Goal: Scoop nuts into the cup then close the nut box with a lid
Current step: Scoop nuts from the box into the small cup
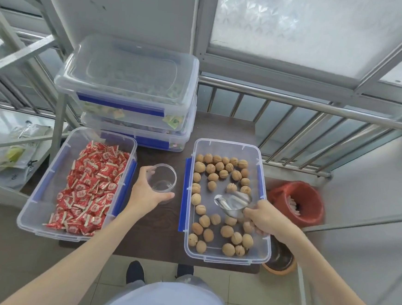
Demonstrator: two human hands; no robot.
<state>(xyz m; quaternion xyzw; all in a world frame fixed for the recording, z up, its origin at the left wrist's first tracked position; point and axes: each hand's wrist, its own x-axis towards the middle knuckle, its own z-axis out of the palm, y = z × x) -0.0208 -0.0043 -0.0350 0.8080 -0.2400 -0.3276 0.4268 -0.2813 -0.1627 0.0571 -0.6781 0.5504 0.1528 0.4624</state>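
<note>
Left hand (147, 191) grips the empty cup (163, 180) at bench (155, 233) centre. Right hand (263, 219) holds the scoop (233, 204) inside the open nut box (263, 244) along the right edge. Candy box (45, 195) occupies the left edge; stacked lidded boxes (130, 86) fill the far-left corner.

Premises are presenting as a small snack stockroom or shop corner by a window. Clip-lid bins (128, 86) of wrapped sweets are sitting stacked on a dark table (156, 221); metal shelving (23, 49) and railing (307, 105) are flanking it; a red wastebasket (297, 201) is standing alongside.
</note>
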